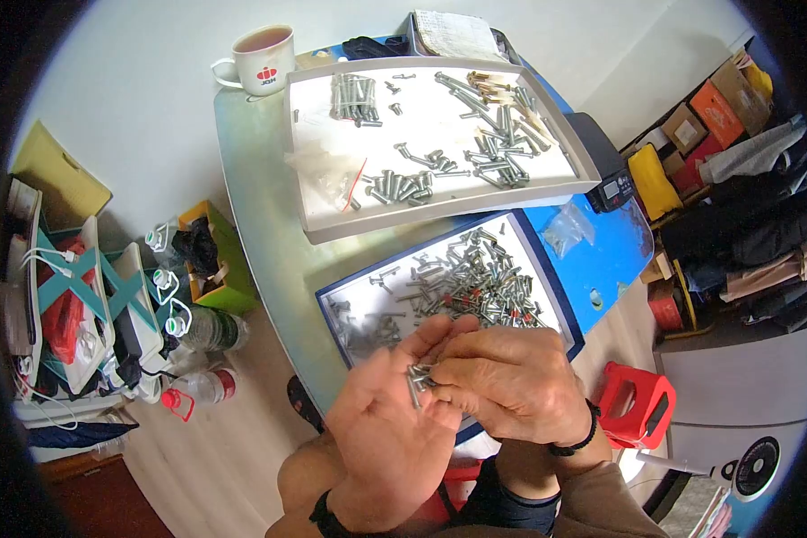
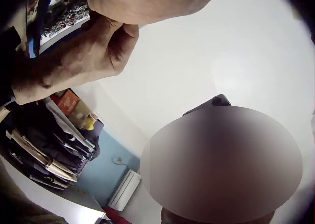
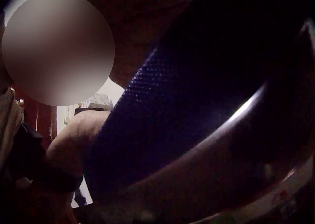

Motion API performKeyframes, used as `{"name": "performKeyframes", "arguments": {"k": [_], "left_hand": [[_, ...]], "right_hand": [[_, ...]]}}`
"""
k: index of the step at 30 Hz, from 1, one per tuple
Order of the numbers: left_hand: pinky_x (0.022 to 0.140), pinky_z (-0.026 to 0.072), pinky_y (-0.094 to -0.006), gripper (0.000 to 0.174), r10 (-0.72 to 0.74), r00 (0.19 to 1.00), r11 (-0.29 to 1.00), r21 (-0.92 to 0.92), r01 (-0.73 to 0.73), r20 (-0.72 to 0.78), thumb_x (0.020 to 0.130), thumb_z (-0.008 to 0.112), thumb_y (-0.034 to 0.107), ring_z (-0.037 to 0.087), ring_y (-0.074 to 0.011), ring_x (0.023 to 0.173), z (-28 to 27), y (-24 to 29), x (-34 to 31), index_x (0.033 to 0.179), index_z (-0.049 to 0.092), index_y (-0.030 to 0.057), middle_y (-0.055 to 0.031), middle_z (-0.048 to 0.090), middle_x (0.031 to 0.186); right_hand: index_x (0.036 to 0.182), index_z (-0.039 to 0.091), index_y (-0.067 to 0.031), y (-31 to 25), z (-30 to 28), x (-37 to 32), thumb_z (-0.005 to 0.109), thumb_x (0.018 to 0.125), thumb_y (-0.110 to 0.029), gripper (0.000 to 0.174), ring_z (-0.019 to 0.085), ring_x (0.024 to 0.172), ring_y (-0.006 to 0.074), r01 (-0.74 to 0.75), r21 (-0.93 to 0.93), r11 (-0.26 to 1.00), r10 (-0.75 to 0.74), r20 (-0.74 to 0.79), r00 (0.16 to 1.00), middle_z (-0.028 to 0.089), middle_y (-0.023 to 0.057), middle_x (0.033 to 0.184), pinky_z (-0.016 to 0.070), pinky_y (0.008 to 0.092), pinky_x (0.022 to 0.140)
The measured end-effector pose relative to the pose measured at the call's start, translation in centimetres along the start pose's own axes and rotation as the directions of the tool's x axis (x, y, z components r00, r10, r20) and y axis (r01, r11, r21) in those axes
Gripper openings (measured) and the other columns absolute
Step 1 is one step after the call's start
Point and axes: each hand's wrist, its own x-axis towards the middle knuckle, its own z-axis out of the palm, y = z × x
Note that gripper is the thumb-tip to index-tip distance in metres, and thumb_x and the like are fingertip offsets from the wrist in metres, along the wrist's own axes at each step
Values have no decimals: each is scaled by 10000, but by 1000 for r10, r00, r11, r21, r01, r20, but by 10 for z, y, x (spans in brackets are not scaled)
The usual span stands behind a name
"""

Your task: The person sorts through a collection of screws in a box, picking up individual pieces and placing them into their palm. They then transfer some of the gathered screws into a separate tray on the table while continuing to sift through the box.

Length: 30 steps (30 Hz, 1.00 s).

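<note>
My left hand (image 1: pixel 387 439) is turned palm up over the near edge of the blue-rimmed tray (image 1: pixel 560 305), with a few small silver screws (image 1: pixel 416 387) lying on it. Above that palm, my right hand (image 1: pixel 516 381) has its fingers curled and pinches among these screws; its fingertips partly hide them. Just beyond both hands, a heap of loose screws (image 1: pixel 484 269) spreads over the tray's white floor, some with red marks. In the left wrist view the two hands meet at the top left. A dark blue tray side (image 3: pixel 162 101) fills much of the right wrist view.
A larger white tray (image 1: pixel 368 224) with sorted bolts (image 1: pixel 399 186) and a plastic bag (image 1: pixel 336 184) lies farther back. A mug of drink (image 1: pixel 264 63) stands behind it at left. A clear bag (image 1: pixel 568 229) and a black device (image 1: pixel 605 170) are at right.
</note>
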Motion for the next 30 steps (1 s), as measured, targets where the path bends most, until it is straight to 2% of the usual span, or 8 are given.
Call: {"name": "performKeyframes", "arguments": {"k": [5, 8, 12, 16, 22, 26, 28, 30], "left_hand": [[1156, 405, -476, 565, 74, 997, 997, 26, -74, 4, 1051, 414, 340, 544, -359, 1326, 4, 0, 0, 1422, 507, -74, -239, 597, 1390], [1188, 391, -539, 520, 138, 987, 990, -3, -138, 78, 1038, 436, 256, 565, -416, 1312, 1, 15, -2, 1417, 511, -92, -258, 619, 1358], [1193, 385, -613, 475, 201, 967, 973, -142, -179, 154, 1004, 495, 141, 605, -462, 1256, -3, 42, -7, 1417, 508, -93, -289, 628, 1331], [1133, 486, -565, 382, 247, 954, 965, -136, -226, 171, 1032, 429, 7, 637, -420, 1216, -6, 52, -5, 1388, 511, -103, -264, 652, 1236], [1097, 530, -521, 343, 235, 964, 966, -139, -217, 128, 1074, 433, 15, 668, -368, 1149, -6, 56, -6, 1387, 505, -103, -229, 661, 1192], [952, 572, -448, 352, 235, 972, 961, -158, -227, 31, 1094, 424, 57, 672, -297, 974, 8, 59, -11, 1405, 498, -91, -152, 651, 1066], [809, 529, -373, 369, 214, 971, 971, -131, -200, 103, 1105, 417, 100, 600, -230, 846, 7, 60, -13, 1418, 494, -79, -87, 584, 957], [784, 504, -358, 374, 178, 973, 981, -109, -163, 145, 1101, 412, 103, 571, -220, 829, 6, 61, -15, 1421, 491, -74, -73, 555, 934]], "right_hand": [[978, 758, -29, 3, -14, -5, 795, 822, -48, 162, 744, 791, 299, -29, 169, 985, 43, -83, 996, 735, 144, 908, 597, 365, 648], [971, 774, -28, 10, -19, -9, 793, 844, -48, 130, 750, 791, 289, -30, 162, 986, 63, -200, 978, 748, 149, 907, 594, 354, 652], [961, 777, -18, 20, -23, -13, 789, 844, -36, 119, 754, 795, 285, -94, 101, 990, 110, -168, 980, 754, 152, 906, 594, 361, 673], [982, 756, -21, 25, -19, -14, 769, 765, -5, 219, 737, 807, 313, -97, 66, 993, 98, -13, 995, 735, 146, 928, 588, 372, 673], [947, 790, -35, 24, -14, -8, 769, 728, 38, 232, 728, 765, 321, 3, -69, 998, 10, 180, 984, 724, 140, 879, 576, 384, 627], [961, 735, -43, 25, -11, -13, 713, 673, 34, 299, 711, 789, 323, -6, -80, 997, 15, 104, 994, 707, 121, 896, 565, 408, 646], [919, 742, -58, 28, -20, -16, 751, 699, 9, 230, 701, 744, 309, -122, -116, 986, 128, 51, 990, 690, 104, 819, 562, 407, 641], [882, 743, -69, 30, -28, -17, 777, 721, -10, 175, 691, 712, 302, -143, -140, 980, 150, 37, 988, 675, 91, 770, 553, 404, 628]]}}
